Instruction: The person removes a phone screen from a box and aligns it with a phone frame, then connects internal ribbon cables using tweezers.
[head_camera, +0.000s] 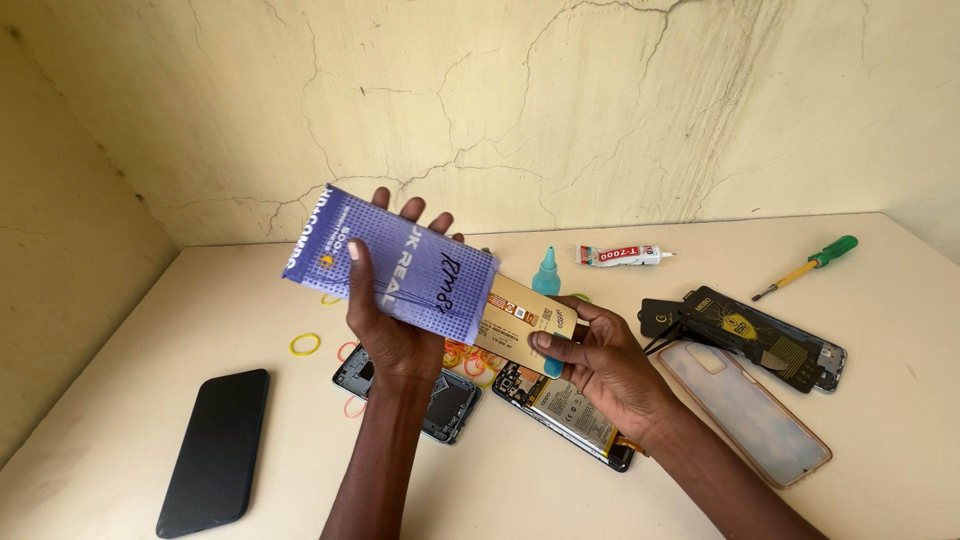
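My left hand has its grip clamped on a purple packet, thumb across the front, fingers showing over the top edge, holding it up above the desk. My right hand is pinched shut on a tan card that sticks out of the packet's open end, thumb on top. Under my hands lie 2 opened phones: one with its battery showing, another teal-framed, among loose rubber bands. A black phone rests at the left. Behind sit a blue-capped bottle, a glue tube and a green-handled screwdriver; a clear phone case is at the right.
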